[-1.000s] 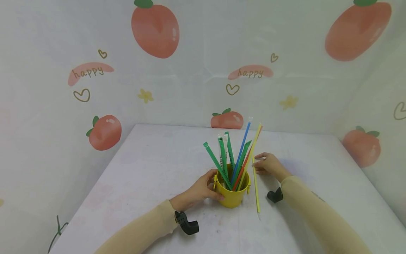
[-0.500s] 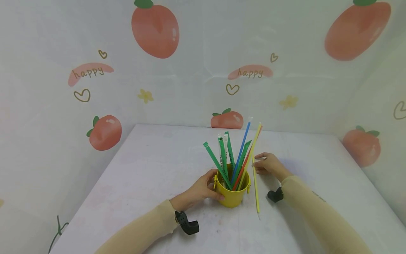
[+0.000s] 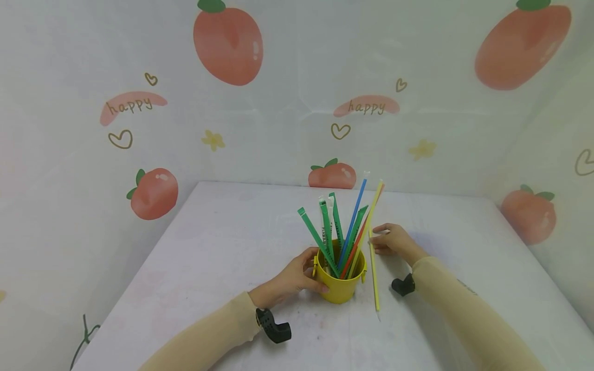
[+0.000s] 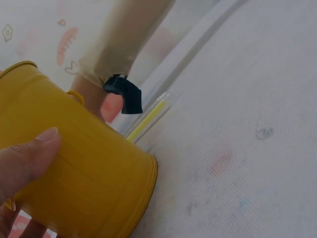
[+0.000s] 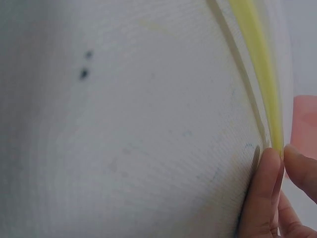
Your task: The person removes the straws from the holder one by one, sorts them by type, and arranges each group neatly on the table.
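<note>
A small yellow bucket [image 3: 339, 291] stands upright on the table with several wrapped straws in it, green, blue, red and yellow. My left hand [image 3: 297, 273] grips the bucket's left side; in the left wrist view its thumb [image 4: 37, 153] lies across the yellow wall [image 4: 94, 163]. Right of the bucket, a yellow straw [image 3: 375, 278] in a clear wrapper slants close over the table. My right hand [image 3: 392, 241] pinches its far end, and the right wrist view shows thumb and finger meeting on the yellow straw [image 5: 265, 79].
The white table [image 3: 232, 226] carries faint stains. Behind it hangs a pale backdrop [image 3: 278, 129] with printed fruit and hearts. Black wrist cameras sit on both sleeves, the left one [image 3: 274, 327] close to the tabletop. A green cord [image 3: 85, 337] shows at the lower left.
</note>
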{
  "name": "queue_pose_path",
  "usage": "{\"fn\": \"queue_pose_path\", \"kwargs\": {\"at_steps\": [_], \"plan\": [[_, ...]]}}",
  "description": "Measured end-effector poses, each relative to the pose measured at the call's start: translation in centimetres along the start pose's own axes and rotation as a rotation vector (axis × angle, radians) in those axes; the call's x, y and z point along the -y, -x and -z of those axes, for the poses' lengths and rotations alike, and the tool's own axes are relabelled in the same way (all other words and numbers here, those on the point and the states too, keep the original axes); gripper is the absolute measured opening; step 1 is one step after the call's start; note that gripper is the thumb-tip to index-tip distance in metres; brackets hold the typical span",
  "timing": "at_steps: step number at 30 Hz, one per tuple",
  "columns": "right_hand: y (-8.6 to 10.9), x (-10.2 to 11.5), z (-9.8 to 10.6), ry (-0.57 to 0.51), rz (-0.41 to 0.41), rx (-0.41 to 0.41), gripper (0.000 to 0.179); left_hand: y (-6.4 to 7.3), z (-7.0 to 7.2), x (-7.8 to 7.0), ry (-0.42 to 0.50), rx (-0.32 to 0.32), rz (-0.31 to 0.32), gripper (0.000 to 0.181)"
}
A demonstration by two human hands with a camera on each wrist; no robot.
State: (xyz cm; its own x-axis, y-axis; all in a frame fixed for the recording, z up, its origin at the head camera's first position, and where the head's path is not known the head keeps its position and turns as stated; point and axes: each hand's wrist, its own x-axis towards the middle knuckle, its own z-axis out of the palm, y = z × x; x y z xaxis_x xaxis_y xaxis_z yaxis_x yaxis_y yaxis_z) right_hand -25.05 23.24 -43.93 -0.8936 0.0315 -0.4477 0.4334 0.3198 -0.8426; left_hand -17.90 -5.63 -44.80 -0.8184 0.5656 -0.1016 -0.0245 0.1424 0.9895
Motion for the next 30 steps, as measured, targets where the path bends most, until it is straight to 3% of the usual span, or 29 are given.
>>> {"fn": "queue_pose_path", "kwargs": {"at_steps": [30], "plan": [[0.28, 0.00, 0.16, 0.002, -0.006, 0.031, 0.053, 0.02, 0.22, 0.02, -0.018, 0.016, -0.010, 0.073]]}}
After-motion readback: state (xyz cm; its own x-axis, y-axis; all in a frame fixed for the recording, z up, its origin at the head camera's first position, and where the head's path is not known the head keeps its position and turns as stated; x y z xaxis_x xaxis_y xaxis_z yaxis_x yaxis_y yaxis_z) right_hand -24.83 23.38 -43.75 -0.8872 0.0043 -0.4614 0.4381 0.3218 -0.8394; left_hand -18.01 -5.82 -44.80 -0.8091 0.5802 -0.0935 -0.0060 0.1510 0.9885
